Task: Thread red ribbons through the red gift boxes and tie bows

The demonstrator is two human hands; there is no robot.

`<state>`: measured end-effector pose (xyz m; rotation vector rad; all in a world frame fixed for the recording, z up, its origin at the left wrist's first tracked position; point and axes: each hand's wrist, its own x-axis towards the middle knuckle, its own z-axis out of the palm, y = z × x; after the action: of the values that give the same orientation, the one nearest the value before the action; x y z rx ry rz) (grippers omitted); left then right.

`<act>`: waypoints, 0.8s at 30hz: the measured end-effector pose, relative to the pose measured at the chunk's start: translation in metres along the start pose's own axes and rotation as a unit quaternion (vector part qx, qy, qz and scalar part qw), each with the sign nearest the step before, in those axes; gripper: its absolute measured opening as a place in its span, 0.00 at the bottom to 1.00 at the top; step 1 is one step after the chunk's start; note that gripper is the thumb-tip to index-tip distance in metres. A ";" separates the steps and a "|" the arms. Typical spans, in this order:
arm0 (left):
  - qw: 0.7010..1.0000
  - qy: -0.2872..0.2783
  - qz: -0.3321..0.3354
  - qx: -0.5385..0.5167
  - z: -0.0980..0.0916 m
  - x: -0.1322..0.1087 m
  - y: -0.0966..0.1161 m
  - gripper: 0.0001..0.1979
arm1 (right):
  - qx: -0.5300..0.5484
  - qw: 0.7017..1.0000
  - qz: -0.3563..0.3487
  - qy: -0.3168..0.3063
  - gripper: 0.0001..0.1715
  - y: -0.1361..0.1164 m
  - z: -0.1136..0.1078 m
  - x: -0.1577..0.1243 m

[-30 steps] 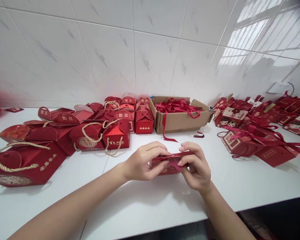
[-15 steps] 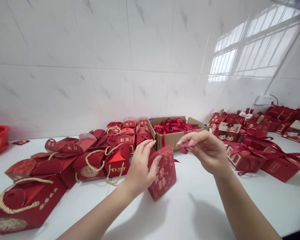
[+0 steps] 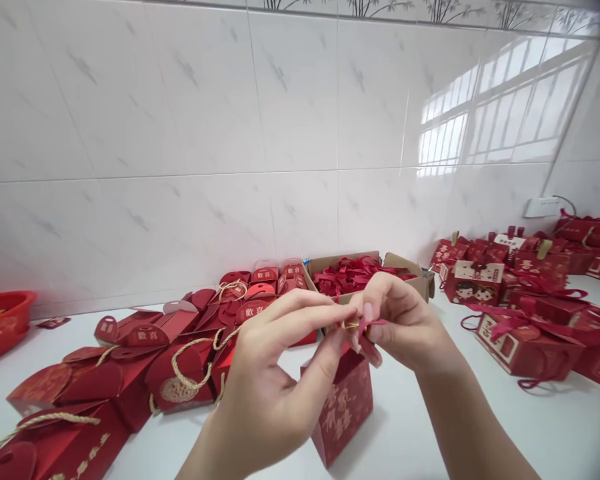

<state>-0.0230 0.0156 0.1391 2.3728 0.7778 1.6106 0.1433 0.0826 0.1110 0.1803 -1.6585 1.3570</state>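
Head view. A smooth white desk [image 3: 480, 427] runs along a wall of large glossy white tiles with faint grey veining [image 3: 180, 133]. The tiles on the right reflect a barred window [image 3: 490, 113]. A white wall socket [image 3: 543, 207] sits low on the far right, with a cord leading out of it.

At the far left edge stands a red plastic basin [image 3: 3, 320]; its contents are not visible. Against the wall at centre is an open brown cardboard carton [image 3: 420, 283] heaped with loose red satin ribbons [image 3: 355, 273].

To the left of the carton is a cluster of red paper gift boxes with twisted beige rope handles [image 3: 180, 373], some with their rounded top flaps standing open. On the right are red gift boxes tied with red ribbon [image 3: 525, 340]. Behind them is a red-and-white box printed with a cartoon couple [image 3: 473, 283].

Near the front edge, at centre, a small red square gift box with gold characters [image 3: 343, 410] stands on the desk directly below both hands.

The left hand [image 3: 265, 400] and right hand [image 3: 405, 323] meet above this box. The left thumb and forefinger and the right fingers [image 3: 367, 313] are pinched together on a narrow red ribbon piece [image 3: 375, 323] with a glint of gold beside it. Whether this piece joins the box cannot be told.
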 end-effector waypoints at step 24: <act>0.960 0.128 0.027 0.248 0.017 0.006 -0.023 0.04 | -0.374 0.894 -0.052 0.240 0.04 -0.002 0.029 0.008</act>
<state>-0.0136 0.0407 0.1271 2.5426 1.3161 1.9618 0.1245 0.0611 0.1201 -0.4782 -1.5849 0.5369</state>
